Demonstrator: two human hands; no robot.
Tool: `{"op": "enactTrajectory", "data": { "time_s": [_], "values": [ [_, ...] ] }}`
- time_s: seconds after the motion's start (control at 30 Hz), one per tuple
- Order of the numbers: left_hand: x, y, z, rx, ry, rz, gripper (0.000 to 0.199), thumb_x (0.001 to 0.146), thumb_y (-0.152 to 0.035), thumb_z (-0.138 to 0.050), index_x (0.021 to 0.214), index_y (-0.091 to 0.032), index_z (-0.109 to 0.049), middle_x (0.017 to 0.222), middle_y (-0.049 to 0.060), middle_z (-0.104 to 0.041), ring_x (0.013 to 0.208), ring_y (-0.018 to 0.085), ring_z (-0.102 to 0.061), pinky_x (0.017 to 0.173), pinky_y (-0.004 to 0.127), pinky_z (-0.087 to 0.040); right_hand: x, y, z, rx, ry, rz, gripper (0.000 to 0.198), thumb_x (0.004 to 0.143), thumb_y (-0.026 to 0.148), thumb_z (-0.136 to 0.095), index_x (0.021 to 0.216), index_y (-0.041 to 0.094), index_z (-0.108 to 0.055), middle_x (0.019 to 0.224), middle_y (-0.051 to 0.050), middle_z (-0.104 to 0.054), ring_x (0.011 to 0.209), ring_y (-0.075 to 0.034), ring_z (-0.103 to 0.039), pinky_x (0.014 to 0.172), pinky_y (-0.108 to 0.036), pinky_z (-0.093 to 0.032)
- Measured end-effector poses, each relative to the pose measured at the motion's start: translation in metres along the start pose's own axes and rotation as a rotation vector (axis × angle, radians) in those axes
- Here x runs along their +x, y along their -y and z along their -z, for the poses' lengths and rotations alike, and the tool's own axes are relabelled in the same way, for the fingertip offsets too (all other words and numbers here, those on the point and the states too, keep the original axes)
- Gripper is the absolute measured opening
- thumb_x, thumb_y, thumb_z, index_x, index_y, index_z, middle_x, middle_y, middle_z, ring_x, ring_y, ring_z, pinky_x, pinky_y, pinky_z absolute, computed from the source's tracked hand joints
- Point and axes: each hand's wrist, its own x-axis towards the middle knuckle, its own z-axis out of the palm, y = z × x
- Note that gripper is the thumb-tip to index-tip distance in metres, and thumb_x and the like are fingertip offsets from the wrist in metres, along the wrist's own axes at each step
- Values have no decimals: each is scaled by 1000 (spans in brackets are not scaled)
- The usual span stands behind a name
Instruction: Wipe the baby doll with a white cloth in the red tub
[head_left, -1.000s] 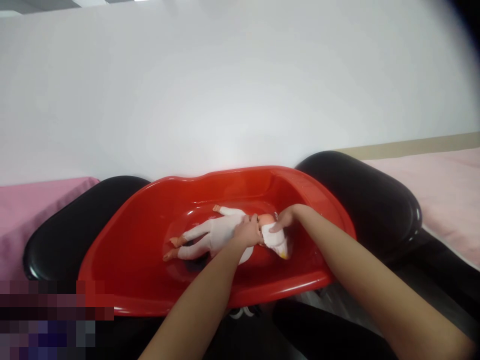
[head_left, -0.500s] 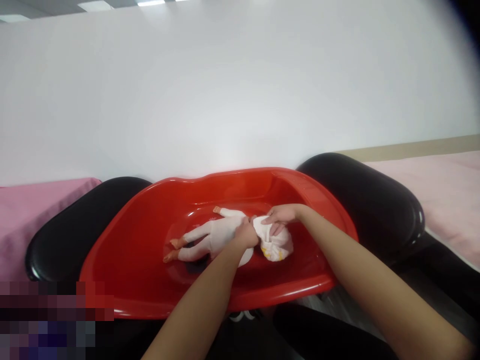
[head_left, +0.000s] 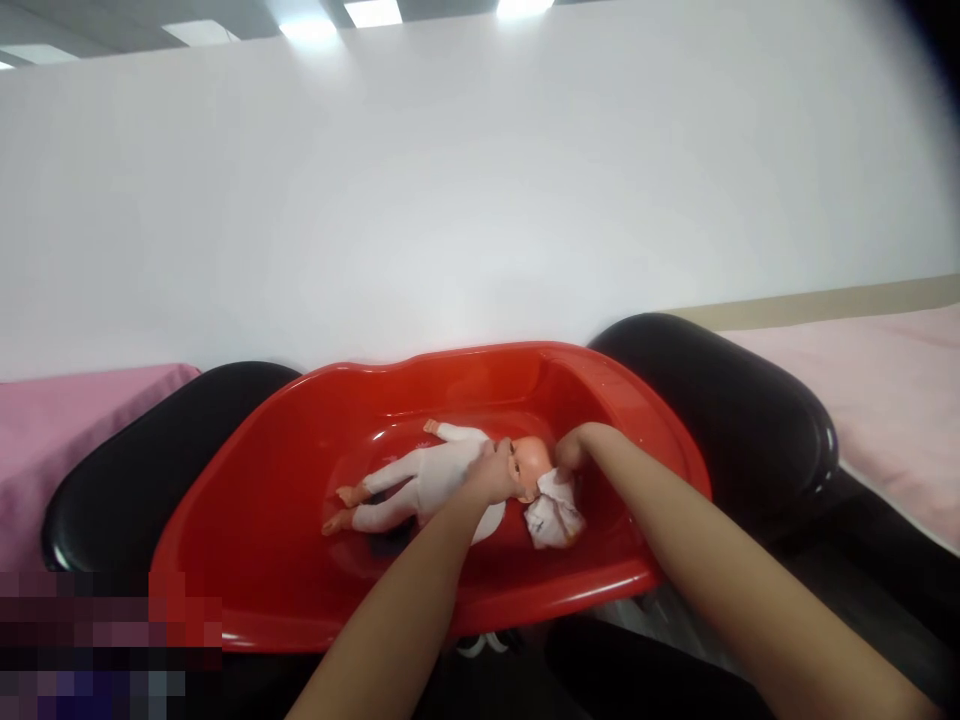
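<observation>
A baby doll (head_left: pixel 442 480) in a white outfit lies on its back in a red baby bathtub (head_left: pixel 247 500), feet to the left and head to the right. Its bald head is uncovered. My left hand (head_left: pixel 493 474) is closed at the doll's neck and upper chest; its fingertips are partly hidden. At the crown of the head, my right hand (head_left: pixel 574 455) pinches a crumpled white cloth (head_left: pixel 555 515) with faint coloured marks. The cloth hangs beside the top of the head, and the right fingers are partly hidden behind my own hand.
The tub rests between two black padded chairs, one at the left (head_left: pixel 157 460) and one at the right (head_left: pixel 720 410). Pink-covered surfaces lie beyond them on either side. A white wall (head_left: pixel 450 200) stands behind the tub.
The cloth, which covered the doll's head, is now drawn off toward the crown by my right hand, baring the head. My left hand stays at the doll's neck and chest.
</observation>
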Motion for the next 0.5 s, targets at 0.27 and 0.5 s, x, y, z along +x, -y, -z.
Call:
{"op": "enactTrajectory", "data": {
  "time_s": [0.27,0.5],
  "values": [
    [13,15,-11,-8,-46,-54,97,52,-56,-82,136,-28,-41,135,10,-45,108,31,-61,91,39,-52,-9,1,-2,63,-358,-47,12,77,17,-64,87,14,-72,87,-9,-71,86,-24,-66,78,-33,-49],
    [-1,-1,3,-11,-18,-18,86,52,-49,-85,127,-30,-46,134,7,-49,104,28,-62,88,36,-53,-1,-1,3,224,-501,171,26,88,36,-55,84,14,-70,85,-6,-70,74,-14,-59,71,-25,-45]
  ]
}}
